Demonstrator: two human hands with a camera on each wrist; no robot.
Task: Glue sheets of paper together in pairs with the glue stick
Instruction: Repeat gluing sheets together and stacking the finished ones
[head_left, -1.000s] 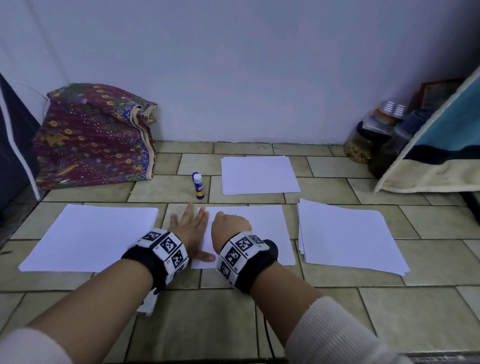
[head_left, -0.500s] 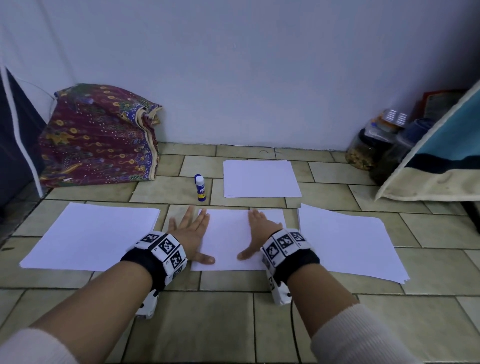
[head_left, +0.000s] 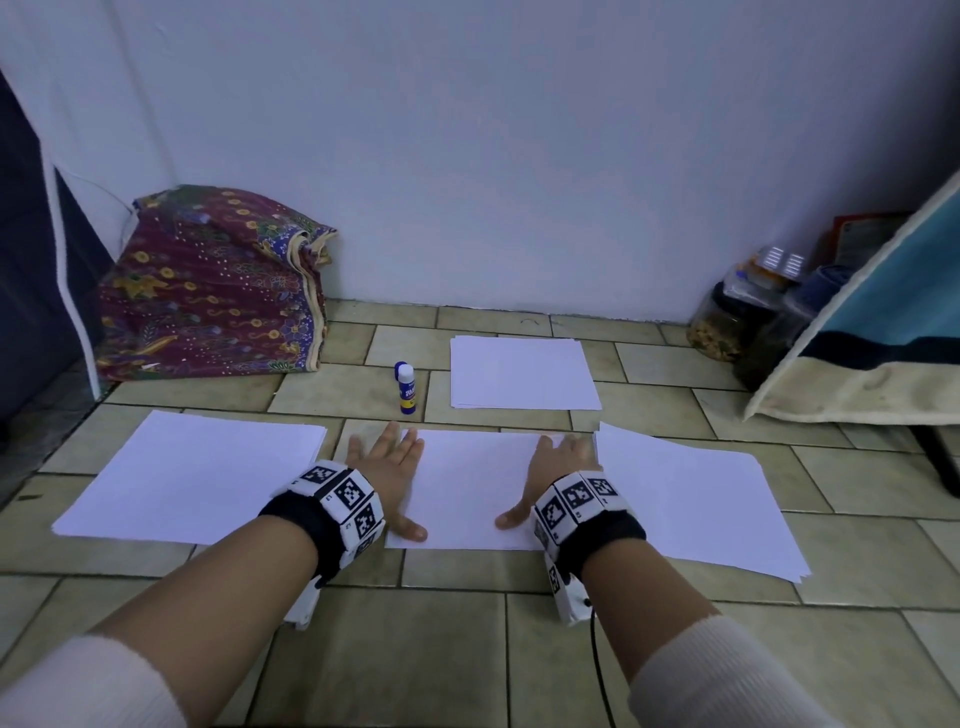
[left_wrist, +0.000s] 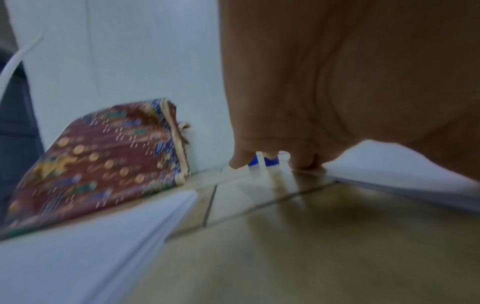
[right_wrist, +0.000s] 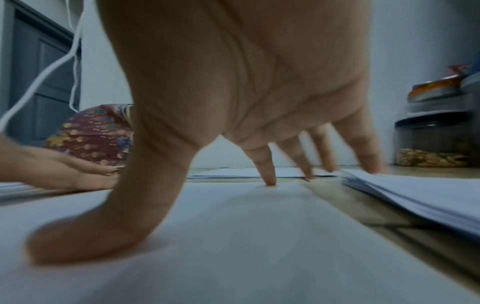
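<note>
Left of the left hand (head_left: 387, 470) lies a stack of white paper (head_left: 192, 475) on the tiled floor (head_left: 395, 649), with a patterned cloth bundle (head_left: 213, 283) beyond it against the wall. The left hand lies flat, fingers straight, on the left edge of the middle sheet (head_left: 467, 488); just past its fingertips stands the capped glue stick (head_left: 405, 388) – upright, untouched. The right hand (head_left: 558, 470) presses the same sheet's right edge, fingers spread and thumb out. Beyond both hands lies a smaller paper stack (head_left: 522, 372); right of the right hand, a looser stack (head_left: 691, 499). Far right, clear jars (head_left: 724, 322) hold something pale and crumbly – partly hidden behind a blue-and-cream cloth (head_left: 878, 338).
</note>
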